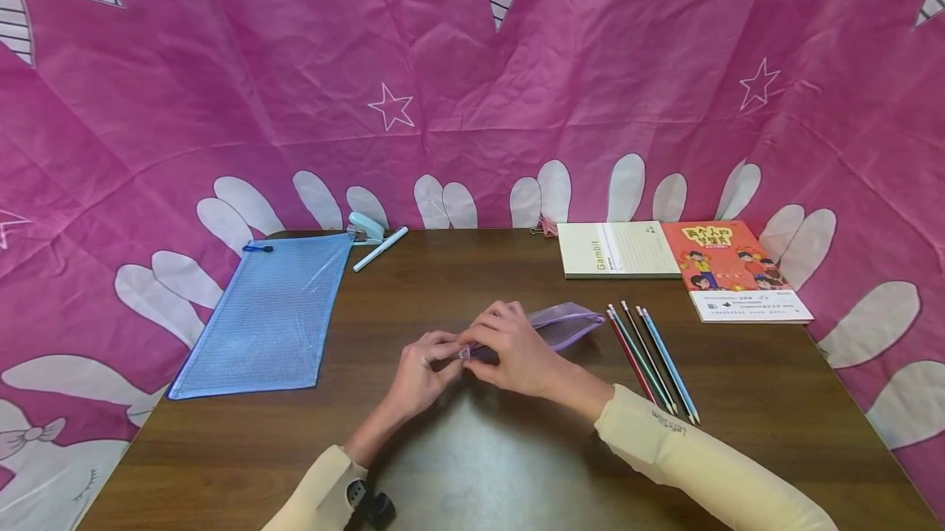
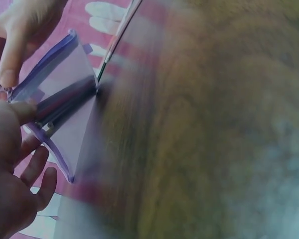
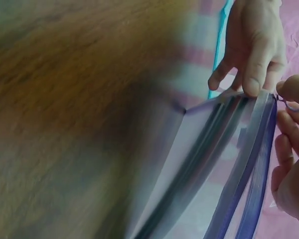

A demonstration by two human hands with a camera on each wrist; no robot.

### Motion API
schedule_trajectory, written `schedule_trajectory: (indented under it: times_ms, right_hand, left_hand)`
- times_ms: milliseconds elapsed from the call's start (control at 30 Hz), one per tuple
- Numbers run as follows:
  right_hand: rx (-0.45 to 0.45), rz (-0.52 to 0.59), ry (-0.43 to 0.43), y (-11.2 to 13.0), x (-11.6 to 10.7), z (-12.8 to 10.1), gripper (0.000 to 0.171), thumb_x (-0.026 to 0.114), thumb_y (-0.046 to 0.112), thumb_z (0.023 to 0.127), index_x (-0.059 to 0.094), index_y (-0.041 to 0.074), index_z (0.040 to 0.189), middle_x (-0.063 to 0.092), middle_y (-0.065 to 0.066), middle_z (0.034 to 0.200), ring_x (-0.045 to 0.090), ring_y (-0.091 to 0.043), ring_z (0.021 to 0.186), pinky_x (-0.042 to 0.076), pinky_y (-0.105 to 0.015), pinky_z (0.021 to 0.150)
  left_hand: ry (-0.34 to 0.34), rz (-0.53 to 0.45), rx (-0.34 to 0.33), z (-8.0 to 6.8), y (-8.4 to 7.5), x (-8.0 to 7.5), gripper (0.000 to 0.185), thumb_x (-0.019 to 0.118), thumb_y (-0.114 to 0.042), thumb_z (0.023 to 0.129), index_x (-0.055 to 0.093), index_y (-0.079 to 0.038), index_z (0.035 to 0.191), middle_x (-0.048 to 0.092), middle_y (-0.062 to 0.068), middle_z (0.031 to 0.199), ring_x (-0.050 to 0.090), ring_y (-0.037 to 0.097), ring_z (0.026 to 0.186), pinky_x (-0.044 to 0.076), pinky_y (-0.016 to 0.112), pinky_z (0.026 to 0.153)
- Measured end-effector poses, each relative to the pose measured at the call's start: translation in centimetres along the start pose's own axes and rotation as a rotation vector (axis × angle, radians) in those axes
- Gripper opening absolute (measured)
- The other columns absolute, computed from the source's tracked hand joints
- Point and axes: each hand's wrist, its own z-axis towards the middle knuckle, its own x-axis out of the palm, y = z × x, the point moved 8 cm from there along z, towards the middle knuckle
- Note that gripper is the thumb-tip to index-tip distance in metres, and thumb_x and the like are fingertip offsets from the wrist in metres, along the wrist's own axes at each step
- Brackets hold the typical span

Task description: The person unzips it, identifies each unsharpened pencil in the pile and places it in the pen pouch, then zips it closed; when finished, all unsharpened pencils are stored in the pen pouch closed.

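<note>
Both hands are on a see-through purple zip pouch (image 1: 568, 326) over the middle of the table. My left hand (image 1: 417, 375) pinches the pouch's left end between thumb and fingers. With thumb and forefinger, my right hand (image 1: 517, 354) grips the zipper pull (image 3: 291, 105) at that same end. Along the top, the two purple zipper edges (image 3: 251, 209) stand apart in the right wrist view. Dark, long, thin things (image 2: 65, 102) lie inside the pouch, seen through its side. Just right of the pouch, several pencils (image 1: 668, 363) lie side by side.
On the left lies a blue mesh zip bag (image 1: 266, 318). A light blue stapler (image 1: 367, 227) and a pale pen (image 1: 380, 249) are at the back edge. Back right are a cream notebook (image 1: 642, 250), a red book (image 1: 727, 256) and a small pink clip (image 1: 549, 227). Pink cloth (image 1: 458, 63) surrounds the table.
</note>
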Motion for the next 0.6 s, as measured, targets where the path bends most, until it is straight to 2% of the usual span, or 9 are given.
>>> schedule_trajectory:
  times_ms: [267,433,600]
  right_hand:
    - [0.111,-0.032,0.012,-1.1,-0.5,-0.5,0.025,0.081,0.018,0.074,0.068,0.015,0.096,0.064,0.003,0.098,0.051,-0.020,0.094,0.040,-0.045,0.082]
    - [0.149,-0.080,0.026,-2.1,-0.7,-1.3,0.026,0.081,0.020,0.074,0.066,0.017,0.096,0.062,0.003,0.101,0.051,-0.022,0.094,0.039,-0.047,0.081]
    - [0.176,-0.136,0.027,-3.3,-2.0,-2.6,0.027,0.083,0.020,0.073,0.066,0.019,0.094,0.061,0.001,0.101,0.051,-0.025,0.096,0.037,-0.048,0.080]
  left_hand:
    - [0.016,0.056,0.036,0.3,-0.7,-0.2,0.023,0.079,0.000,0.081,0.079,-0.004,0.103,0.073,0.008,0.100,0.069,0.022,0.089,0.057,0.034,0.071]
    - [0.032,0.076,0.055,0.2,-0.9,-0.4,0.021,0.079,0.000,0.081,0.080,-0.005,0.101,0.073,0.007,0.101,0.069,0.021,0.090,0.056,0.032,0.070]
    - [0.025,0.079,0.038,0.1,-0.4,-0.8,0.022,0.079,0.002,0.080,0.080,-0.005,0.101,0.074,0.006,0.102,0.069,0.021,0.092,0.056,0.032,0.071]
